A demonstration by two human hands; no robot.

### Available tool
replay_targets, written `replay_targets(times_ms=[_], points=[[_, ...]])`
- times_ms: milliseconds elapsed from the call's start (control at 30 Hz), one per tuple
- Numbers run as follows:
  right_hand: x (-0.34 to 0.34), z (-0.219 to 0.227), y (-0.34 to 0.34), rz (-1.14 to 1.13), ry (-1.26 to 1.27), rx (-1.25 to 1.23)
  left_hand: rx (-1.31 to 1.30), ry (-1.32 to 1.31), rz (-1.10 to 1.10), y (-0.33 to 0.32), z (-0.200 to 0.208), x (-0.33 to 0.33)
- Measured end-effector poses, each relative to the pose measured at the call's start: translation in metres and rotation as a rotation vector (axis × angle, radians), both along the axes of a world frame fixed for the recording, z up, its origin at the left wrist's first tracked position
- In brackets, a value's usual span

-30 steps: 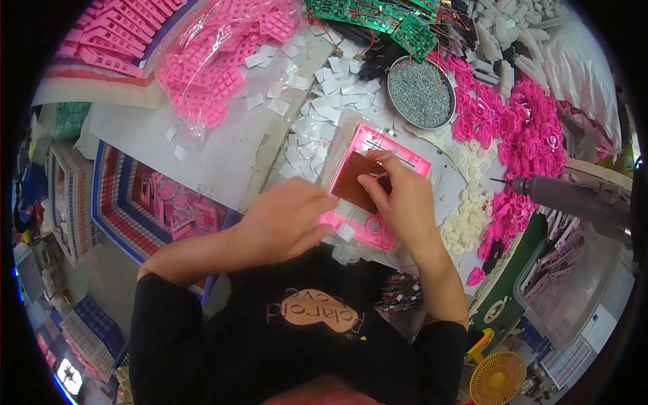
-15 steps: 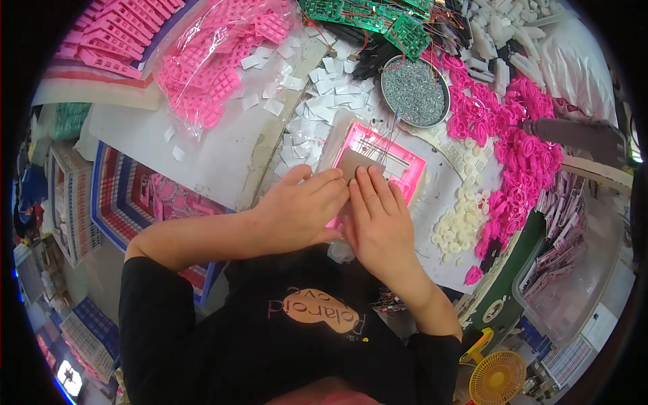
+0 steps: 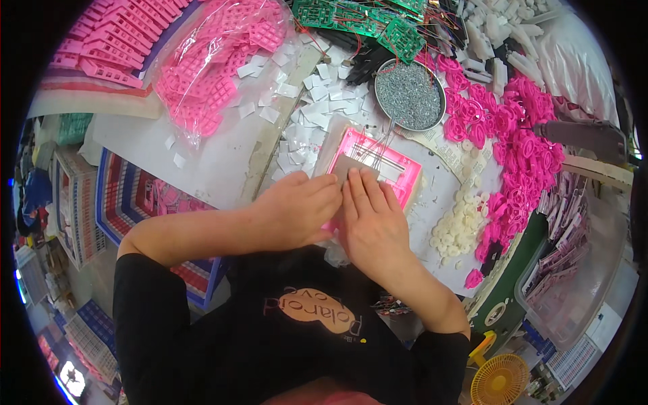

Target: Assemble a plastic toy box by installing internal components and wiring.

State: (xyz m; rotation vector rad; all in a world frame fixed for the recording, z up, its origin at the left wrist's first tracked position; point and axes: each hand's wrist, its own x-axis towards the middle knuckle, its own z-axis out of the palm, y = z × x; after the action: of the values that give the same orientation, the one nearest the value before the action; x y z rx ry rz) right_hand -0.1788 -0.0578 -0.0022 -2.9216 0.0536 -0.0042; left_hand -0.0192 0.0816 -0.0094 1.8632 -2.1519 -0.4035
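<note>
On the table lies a pink plastic case (image 3: 407, 183) with thin wires across its far part. A grey-brown flat plate (image 3: 346, 165) covers part of its middle. My right hand (image 3: 374, 229) lies over the near side of the case, fingers stretched out and fingertips pressing on the plate. From the left, my left hand (image 3: 297, 209) grips the case's left side with curled fingers; its fingertips meet the plate's left edge. The near half of the case is mostly hidden under both hands. Just beyond it stands a round metal bowl (image 3: 443, 108) of small screws.
White paper pieces (image 3: 324, 101) and bagged pink keypad-like parts (image 3: 209, 74) lie to the left. Green circuit boards (image 3: 401, 39) with wires sit at the back. To the right are cream round pieces (image 3: 459, 226), pink ring-shaped parts (image 3: 523, 155) and a dark tool (image 3: 580, 137).
My right hand has shifted slightly left over the plate, its fingers closer to the left hand's. The left hand stays at the case's side. The whole view has shifted a little.
</note>
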Motion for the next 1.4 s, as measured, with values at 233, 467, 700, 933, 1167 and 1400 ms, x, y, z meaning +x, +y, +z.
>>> replay_targets(times_ms=[233,467,700,933,1167,1400], points=[[-0.003,-0.001,0.001,-0.013,-0.036,0.001,-0.089,-0.037,-0.014,-0.003,0.006,0.004],[0.003,0.003,0.004,-0.001,-0.016,-0.06,-0.323,0.059,0.236,-0.155,-0.009,0.084],[-0.001,-0.001,0.006,-0.04,-0.01,-0.055,-0.009,-0.428,0.081,-0.225,-0.027,0.074],[0.001,0.001,0.008,-0.04,0.004,-0.09,-0.347,-0.383,0.146,-0.229,-0.038,0.075],[0.003,0.003,0.009,-0.088,-0.049,-0.066,-0.392,-0.264,0.171,-0.224,-0.019,0.082],[-0.001,-0.001,0.007,-0.122,-0.023,-0.004,-0.447,0.218,0.221,-0.091,0.013,0.036]])
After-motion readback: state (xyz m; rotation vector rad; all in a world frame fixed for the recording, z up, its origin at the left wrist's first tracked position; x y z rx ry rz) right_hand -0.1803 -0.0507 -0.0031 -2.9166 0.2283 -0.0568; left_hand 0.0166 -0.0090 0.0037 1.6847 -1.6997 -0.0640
